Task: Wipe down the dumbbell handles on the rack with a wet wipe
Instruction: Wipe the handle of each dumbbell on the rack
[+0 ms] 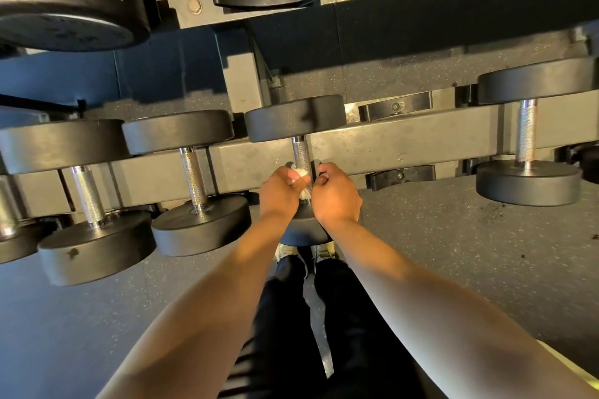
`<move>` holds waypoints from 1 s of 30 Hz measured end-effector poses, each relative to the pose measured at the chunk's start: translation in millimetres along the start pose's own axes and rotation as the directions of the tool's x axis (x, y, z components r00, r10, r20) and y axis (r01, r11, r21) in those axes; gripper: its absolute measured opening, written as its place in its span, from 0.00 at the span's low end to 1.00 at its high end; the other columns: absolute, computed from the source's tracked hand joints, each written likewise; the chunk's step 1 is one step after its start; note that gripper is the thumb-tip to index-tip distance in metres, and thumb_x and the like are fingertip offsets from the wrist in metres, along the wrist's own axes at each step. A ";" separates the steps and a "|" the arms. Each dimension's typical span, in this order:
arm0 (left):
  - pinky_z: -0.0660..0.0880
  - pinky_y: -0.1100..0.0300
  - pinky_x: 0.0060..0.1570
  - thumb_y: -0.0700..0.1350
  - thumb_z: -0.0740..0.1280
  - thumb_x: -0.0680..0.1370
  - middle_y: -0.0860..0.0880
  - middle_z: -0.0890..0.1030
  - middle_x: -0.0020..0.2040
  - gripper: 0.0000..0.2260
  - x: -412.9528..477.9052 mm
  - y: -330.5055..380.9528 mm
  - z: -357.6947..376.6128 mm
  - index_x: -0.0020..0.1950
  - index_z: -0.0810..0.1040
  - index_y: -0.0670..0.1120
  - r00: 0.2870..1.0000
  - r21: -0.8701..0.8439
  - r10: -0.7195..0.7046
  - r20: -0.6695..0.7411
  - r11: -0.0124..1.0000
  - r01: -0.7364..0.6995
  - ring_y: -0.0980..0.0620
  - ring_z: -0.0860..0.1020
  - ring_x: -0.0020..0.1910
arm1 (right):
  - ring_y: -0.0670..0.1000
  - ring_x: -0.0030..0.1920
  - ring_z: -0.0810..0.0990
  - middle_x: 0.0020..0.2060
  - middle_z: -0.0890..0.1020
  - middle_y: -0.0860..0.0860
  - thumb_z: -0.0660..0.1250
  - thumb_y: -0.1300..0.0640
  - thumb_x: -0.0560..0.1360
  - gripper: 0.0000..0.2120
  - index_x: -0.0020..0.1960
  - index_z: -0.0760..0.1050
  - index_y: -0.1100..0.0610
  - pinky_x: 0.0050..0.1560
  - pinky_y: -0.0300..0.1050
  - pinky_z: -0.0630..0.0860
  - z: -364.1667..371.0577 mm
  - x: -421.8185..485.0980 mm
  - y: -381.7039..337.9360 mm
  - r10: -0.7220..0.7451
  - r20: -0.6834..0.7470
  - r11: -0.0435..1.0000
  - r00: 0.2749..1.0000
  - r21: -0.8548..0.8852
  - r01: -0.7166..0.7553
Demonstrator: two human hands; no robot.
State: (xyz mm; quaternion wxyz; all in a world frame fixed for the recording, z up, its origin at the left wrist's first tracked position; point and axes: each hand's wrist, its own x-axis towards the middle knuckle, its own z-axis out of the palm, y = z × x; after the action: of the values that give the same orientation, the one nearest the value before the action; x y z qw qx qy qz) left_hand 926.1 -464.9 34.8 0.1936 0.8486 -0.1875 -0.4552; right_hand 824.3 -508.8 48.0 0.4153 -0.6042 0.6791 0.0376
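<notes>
Two bare forearms (pixel 223 285) reach in from the bottom edge. Between them, black-clad legs (pixel 282 317) run down to pale shoes (pixel 321 251) that are mostly covered by the weight above them.

The left hand (pixel 281 196) has its fingers curled round a crumpled white wet wipe (pixel 302 173), held against the near end of the knurled handle (pixel 300 152). That handle belongs to the middle dumbbell (pixel 295 118) on the lower rail of the rack (pixel 389 142). Only scraps of the wipe show between the hands.

The right hand (pixel 337 197) sits just beside the handle on the other side, fingers curled inward. Its knuckles hide whether the fingers grip the handle, the wipe or nothing.

The middle dumbbell's near head is largely hidden under both wrists, and its far head rests on the rail. A neighbouring dumbbell (pixel 193 178) lies just to the left, with others beyond it cut off by the frame edge. A right-hand dumbbell (pixel 526 133) sits well apart, with black cradles (pixel 400 176) in between. On the upper tier, a large weight head (pixel 64 0) is cut off at the top left. Speckled floor (pixel 453 253) lies beneath.
</notes>
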 end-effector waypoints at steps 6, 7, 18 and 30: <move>0.73 0.59 0.51 0.46 0.71 0.78 0.49 0.82 0.53 0.06 -2.4 -4.2 -5.0 0.53 0.79 0.47 0.987 0.169 -0.051 0.153 0.985 0.025 0.48 0.80 0.54 | 0.55 0.55 0.82 0.57 0.83 0.47 0.59 0.54 0.79 0.15 0.63 0.77 0.45 0.52 0.47 0.73 1.7 -1.4 0.8 -0.037 -0.002 0.999 0.999 -0.006 0.037; 0.73 0.59 0.52 0.47 0.71 0.78 0.49 0.83 0.54 0.07 -3.6 -3.1 -5.7 0.54 0.79 0.47 0.983 0.205 -0.059 0.176 0.979 0.022 0.48 0.80 0.55 | 0.54 0.54 0.82 0.56 0.83 0.46 0.60 0.54 0.79 0.15 0.62 0.77 0.45 0.52 0.47 0.74 1.6 -1.9 0.6 -0.055 0.007 0.998 0.998 -0.009 0.055; 0.77 0.54 0.41 0.43 0.63 0.80 0.50 0.81 0.49 0.13 -57.7 -10.7 3.9 0.60 0.66 0.56 0.962 0.000 0.271 -0.036 0.962 -0.271 0.51 0.81 0.45 | 0.50 0.53 0.79 0.59 0.75 0.50 0.65 0.62 0.79 0.15 0.63 0.77 0.50 0.54 0.46 0.76 -6.5 -1.7 1.7 -0.361 0.262 0.928 0.895 0.197 0.316; 0.80 0.45 0.51 0.47 0.59 0.80 0.51 0.84 0.54 0.24 -33.6 -2.1 1.4 0.74 0.61 0.64 0.999 0.043 0.032 0.002 0.999 -0.032 0.45 0.82 0.50 | 0.45 0.40 0.79 0.41 0.82 0.50 0.74 0.60 0.74 0.08 0.41 0.76 0.52 0.41 0.33 0.73 21.3 35.0 -56.7 0.099 -0.120 0.731 0.988 0.683 0.010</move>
State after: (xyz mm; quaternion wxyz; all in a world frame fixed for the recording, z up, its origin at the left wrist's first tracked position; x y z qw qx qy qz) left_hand 907.9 -446.7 56.5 0.1827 0.8490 -0.2109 -0.4487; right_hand 886.3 -539.8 38.4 0.5550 -0.3947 0.6887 -0.2486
